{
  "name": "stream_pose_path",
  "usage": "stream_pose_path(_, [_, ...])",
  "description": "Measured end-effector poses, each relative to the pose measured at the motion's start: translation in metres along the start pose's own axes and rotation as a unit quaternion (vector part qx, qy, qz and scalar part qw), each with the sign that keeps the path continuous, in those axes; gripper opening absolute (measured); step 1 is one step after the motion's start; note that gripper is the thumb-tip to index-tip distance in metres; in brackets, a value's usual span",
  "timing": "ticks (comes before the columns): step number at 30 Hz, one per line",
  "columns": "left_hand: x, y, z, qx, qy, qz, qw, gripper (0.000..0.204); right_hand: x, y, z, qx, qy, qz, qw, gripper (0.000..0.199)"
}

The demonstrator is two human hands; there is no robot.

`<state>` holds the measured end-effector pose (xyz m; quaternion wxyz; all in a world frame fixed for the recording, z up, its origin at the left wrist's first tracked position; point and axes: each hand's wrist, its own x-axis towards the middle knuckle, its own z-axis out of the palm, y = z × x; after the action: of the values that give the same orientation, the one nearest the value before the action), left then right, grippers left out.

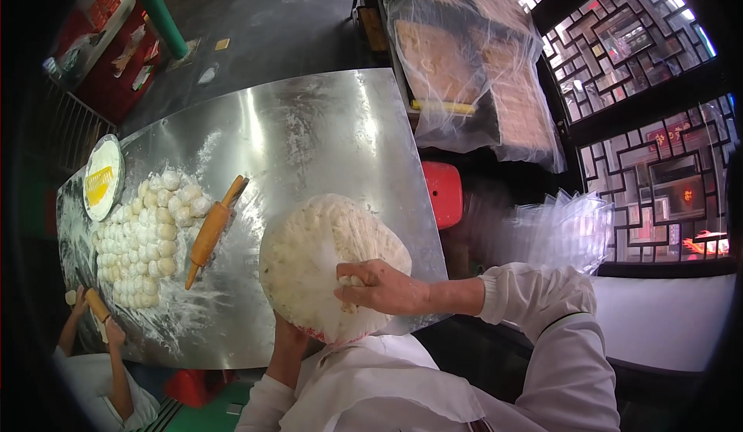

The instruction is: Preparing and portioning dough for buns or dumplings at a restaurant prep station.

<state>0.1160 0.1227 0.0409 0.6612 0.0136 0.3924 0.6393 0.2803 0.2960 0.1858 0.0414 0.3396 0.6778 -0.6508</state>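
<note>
A large, pale, rounded mass of dough sits at the table's front edge, close to my body. Clear plastic seems to cover it, with red marks along its lower rim. Over its right part my right hand is closed, and a small whitish lump shows between thumb and fingers; whether it is dough or bunched plastic I cannot tell. My left hand is at the mass's lower left side, its fingers hidden beneath. Left of the mass, a wooden rolling pin lies on the floured metal table.
Rows of small floured dough balls and a white plate with a yellow scraper-like piece occupy the left. A co-worker's hands hold another rolling pin. Beyond the table stand a red stool and plastic-covered trays.
</note>
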Motion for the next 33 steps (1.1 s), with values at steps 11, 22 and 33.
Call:
stream_pose_path(11, [0.075, -0.042, 0.033, 0.246, -0.055, -0.242, 0.937, 0.072, -0.082, 0.059, -0.121, 0.184, 0.125, 0.103, 0.969, 0.032])
stream_pose_path(22, [0.172, 0.006, 0.08, 0.917, -0.101, -0.015, 0.387, 0.111, -0.147, 0.165, -0.234, 0.371, 0.459, 0.027, 0.807, 0.031])
stream_pose_path(33, [0.181, -0.001, 0.062, 0.927, -0.127, -0.026, 0.353, 0.117, -0.112, 0.241, -0.32, 0.3, 0.55, 0.016, 0.779, 0.034])
